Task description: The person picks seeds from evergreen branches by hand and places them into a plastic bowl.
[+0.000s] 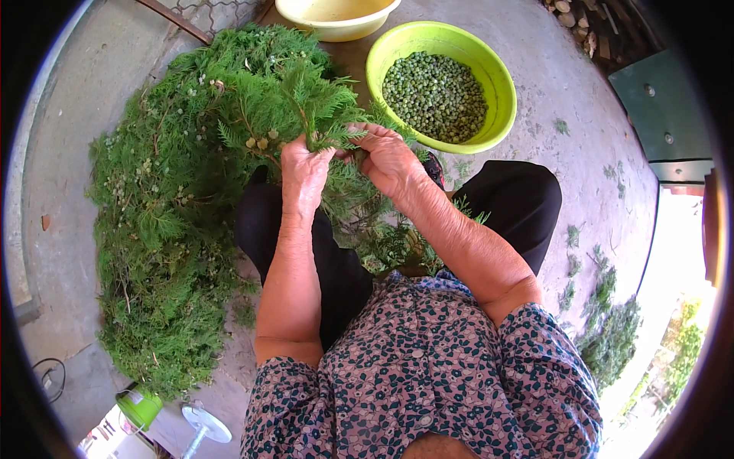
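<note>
My left hand (306, 168) is closed round a green conifer sprig (302, 107) with flat feathery leaves and a few tan cones. Close beside it, my right hand (382, 157) has its fingers pinched at the sprig's foliage; whatever lies between the fingertips is too small to make out. A large heap of cut conifer branches (160, 222), dotted with pale cones, spreads on the left. Just beyond my right hand stands a lime-green basin (501, 96), partly filled with small round green cones (436, 96).
A cream basin (336, 29) stands at the far side, left of the lime one. Loose sprigs (608, 321) lie on the concrete floor to the right. Stacked firewood (589, 30) and a dark green cabinet (661, 107) are at the far right. A green bucket (140, 407) sits at the lower left.
</note>
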`<act>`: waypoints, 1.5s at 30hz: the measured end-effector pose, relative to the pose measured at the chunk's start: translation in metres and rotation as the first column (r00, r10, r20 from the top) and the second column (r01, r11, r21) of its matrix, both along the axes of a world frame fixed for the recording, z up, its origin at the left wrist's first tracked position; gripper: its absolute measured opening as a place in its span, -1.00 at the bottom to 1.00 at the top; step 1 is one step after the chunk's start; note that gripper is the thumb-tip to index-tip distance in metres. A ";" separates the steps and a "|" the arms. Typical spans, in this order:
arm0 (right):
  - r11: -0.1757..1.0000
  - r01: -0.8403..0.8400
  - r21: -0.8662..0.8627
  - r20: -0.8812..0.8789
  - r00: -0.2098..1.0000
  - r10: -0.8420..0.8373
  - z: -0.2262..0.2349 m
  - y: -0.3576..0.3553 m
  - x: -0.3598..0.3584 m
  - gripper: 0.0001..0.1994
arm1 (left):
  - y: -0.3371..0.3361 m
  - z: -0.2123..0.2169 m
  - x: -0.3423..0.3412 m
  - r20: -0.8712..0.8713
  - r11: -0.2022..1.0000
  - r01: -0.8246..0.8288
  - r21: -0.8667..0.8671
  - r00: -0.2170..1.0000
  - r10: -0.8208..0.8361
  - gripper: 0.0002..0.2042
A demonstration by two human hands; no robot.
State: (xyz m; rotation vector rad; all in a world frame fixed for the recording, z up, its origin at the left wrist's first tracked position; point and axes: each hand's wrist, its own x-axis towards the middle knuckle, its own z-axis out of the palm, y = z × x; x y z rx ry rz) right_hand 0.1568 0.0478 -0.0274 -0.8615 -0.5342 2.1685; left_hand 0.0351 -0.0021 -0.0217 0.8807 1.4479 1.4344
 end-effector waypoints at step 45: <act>0.993 -0.008 -0.115 -0.181 0.983 -0.013 0.030 0.003 0.004 -0.29 | 0.001 0.003 0.008 -0.048 0.991 -0.055 0.124 0.997 0.061 -0.78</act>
